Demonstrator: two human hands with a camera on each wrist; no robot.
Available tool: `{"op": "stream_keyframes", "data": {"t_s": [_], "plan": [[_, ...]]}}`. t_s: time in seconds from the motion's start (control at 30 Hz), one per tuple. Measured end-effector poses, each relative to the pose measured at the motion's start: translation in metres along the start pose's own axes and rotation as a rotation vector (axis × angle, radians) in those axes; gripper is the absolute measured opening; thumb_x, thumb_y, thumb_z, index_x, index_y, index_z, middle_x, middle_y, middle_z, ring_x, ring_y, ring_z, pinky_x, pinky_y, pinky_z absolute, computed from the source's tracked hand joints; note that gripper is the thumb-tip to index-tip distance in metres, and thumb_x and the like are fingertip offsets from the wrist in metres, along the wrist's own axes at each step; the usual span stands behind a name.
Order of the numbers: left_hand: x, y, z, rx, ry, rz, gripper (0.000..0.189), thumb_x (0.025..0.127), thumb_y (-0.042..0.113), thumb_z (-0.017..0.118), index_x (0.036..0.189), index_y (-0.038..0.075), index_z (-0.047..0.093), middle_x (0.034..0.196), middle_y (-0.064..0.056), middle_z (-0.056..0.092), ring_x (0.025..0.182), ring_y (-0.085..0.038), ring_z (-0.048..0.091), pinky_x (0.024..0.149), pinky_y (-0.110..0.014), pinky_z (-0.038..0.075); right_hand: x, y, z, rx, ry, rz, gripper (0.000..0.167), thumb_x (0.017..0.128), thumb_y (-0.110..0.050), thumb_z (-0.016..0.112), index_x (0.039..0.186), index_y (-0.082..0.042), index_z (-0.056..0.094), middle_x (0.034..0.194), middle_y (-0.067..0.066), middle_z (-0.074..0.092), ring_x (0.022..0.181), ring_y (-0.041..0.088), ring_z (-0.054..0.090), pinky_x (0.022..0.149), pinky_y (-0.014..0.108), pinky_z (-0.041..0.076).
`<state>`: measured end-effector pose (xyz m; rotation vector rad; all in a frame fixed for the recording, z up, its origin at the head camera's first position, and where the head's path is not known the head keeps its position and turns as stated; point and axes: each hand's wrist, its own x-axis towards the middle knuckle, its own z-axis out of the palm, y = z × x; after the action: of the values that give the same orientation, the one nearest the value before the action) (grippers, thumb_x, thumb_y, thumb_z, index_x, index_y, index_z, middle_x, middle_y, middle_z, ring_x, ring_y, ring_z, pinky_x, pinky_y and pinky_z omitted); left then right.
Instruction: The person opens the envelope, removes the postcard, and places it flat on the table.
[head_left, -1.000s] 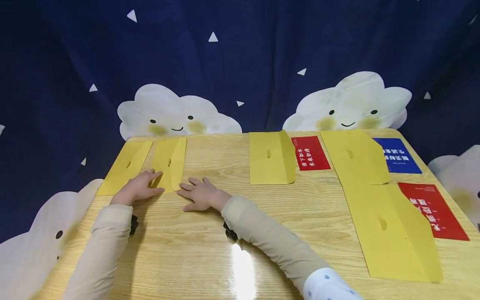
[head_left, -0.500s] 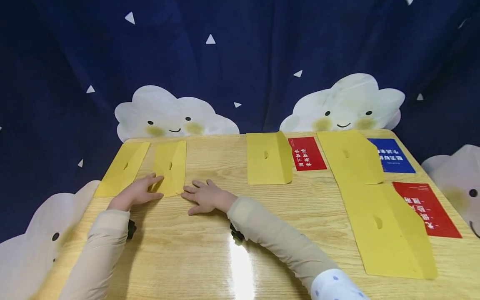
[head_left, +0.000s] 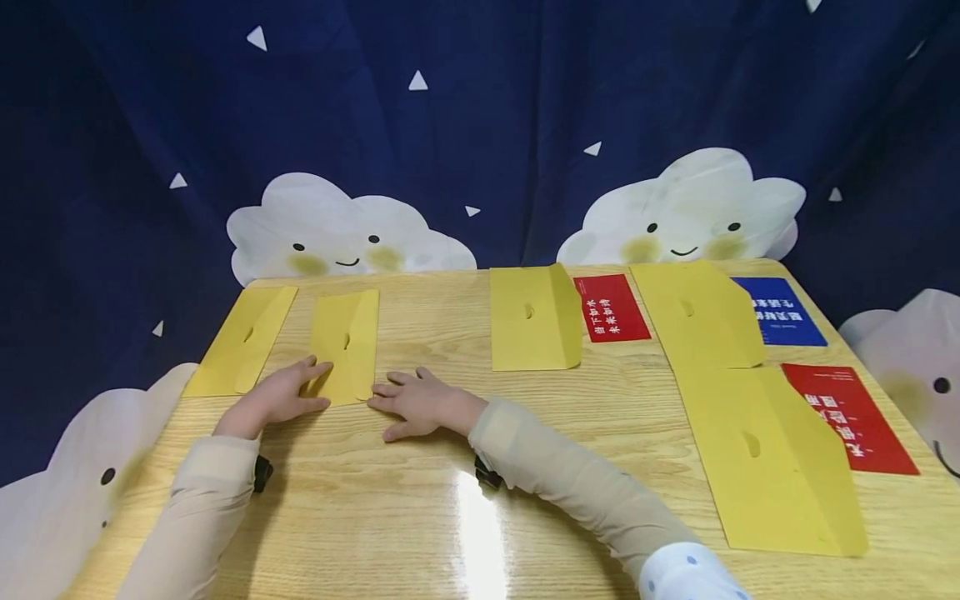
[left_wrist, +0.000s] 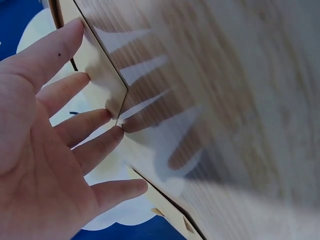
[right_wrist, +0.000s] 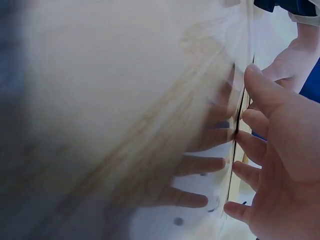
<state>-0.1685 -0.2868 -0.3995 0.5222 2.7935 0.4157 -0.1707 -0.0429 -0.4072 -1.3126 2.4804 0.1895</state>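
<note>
A yellow envelope [head_left: 346,350] with a slotted flap lies flat at the table's far left, between both hands. My left hand [head_left: 283,393] is at its left edge, fingers spread and fingertips touching it near the lower corner. In the left wrist view, the fingers of that hand [left_wrist: 55,125] reach fairly straight onto the envelope's edge [left_wrist: 106,75]. My right hand [head_left: 420,405] has spread fingers, tips at the envelope's lower right corner. The right wrist view shows this hand [right_wrist: 280,150] low over the tabletop, with the left hand [right_wrist: 297,60] beyond.
Another yellow envelope [head_left: 240,342] lies left of the left hand. Further right are a third envelope [head_left: 528,321], a red card [head_left: 613,308], larger yellow envelopes [head_left: 772,467], a blue card [head_left: 787,312] and another red card [head_left: 862,417]. A dark blue cloud-patterned curtain [head_left: 480,125] hangs behind the table.
The envelope between the hands has slid nearer to me and slightly right, away from the leftmost envelope. My right hand has moved with it; the left hand stays by its left edge.
</note>
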Motion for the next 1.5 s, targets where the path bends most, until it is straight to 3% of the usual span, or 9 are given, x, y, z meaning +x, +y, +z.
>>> {"op": "stream_keyframes", "data": {"t_s": [0.6,1.5], "plan": [[-0.013,0.02,0.01,0.019,0.022,0.03,0.061,0.083,0.024,0.066,0.131,-0.006,0.043,0.132,-0.038,0.032,0.119,-0.053,0.032,0.093,-0.06,0.03,-0.026,-0.006,0.012,-0.015,0.048,-0.077,0.065,0.089,-0.056,0.039,0.145,-0.027,0.024,0.15,-0.006,0.018,0.137,0.019,0.014,0.104,0.048,0.023],[-0.015,0.064,0.024,0.053,0.016,0.032,0.059,0.081,0.024,0.068,0.13,-0.003,0.047,0.13,-0.038,0.035,0.119,-0.049,0.036,0.093,-0.054,0.034,-0.065,0.01,0.015,0.175,0.018,-0.12,0.061,0.091,-0.05,0.044,0.143,-0.02,0.032,0.146,-0.003,0.028,0.135,0.024,0.02,0.102,0.052,0.024]]}}
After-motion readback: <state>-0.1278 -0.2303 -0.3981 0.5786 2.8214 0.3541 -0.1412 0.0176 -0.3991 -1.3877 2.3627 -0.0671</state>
